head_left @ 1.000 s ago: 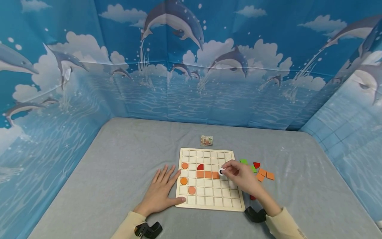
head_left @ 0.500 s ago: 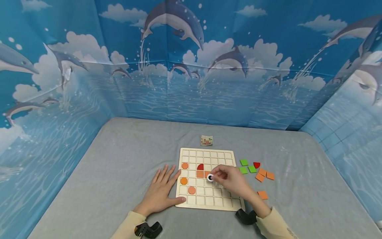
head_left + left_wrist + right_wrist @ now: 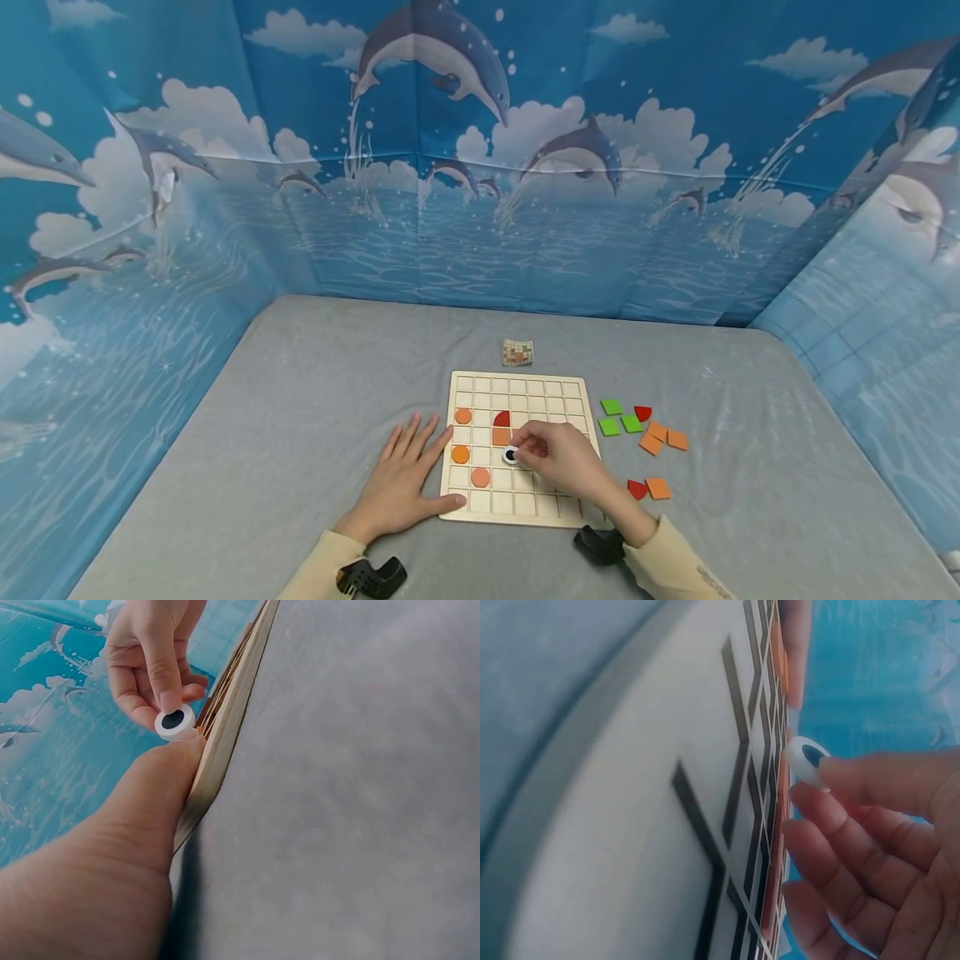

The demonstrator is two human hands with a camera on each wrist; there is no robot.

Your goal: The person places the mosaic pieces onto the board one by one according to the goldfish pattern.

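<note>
My right hand [image 3: 558, 457] pinches a white disc with a black centre [image 3: 511, 455] between thumb and fingertips, over the middle of the wooden grid board [image 3: 525, 506]. In the right wrist view the disc [image 3: 808, 759] is tilted on edge above the grid. My left hand [image 3: 405, 477] lies flat with spread fingers at the board's left edge, its thumb on the near left corner. Orange round discs [image 3: 461, 454] sit in cells at the left of the board. A red quarter-round piece [image 3: 502, 419] lies above an orange square [image 3: 501, 437]; my right hand partly covers that row.
Right of the board lie several green squares [image 3: 611, 407], orange squares [image 3: 677, 440] and red pieces [image 3: 637, 489]. A small patterned card [image 3: 517, 352] is beyond the board's far edge. A grey cloth [image 3: 360, 358] covers the table, and a dolphin-print curtain [image 3: 480, 225] surrounds it.
My right hand has moved left and slightly nearer with the white disc, uncovering the pieces at the right. My left hand stays in place.
</note>
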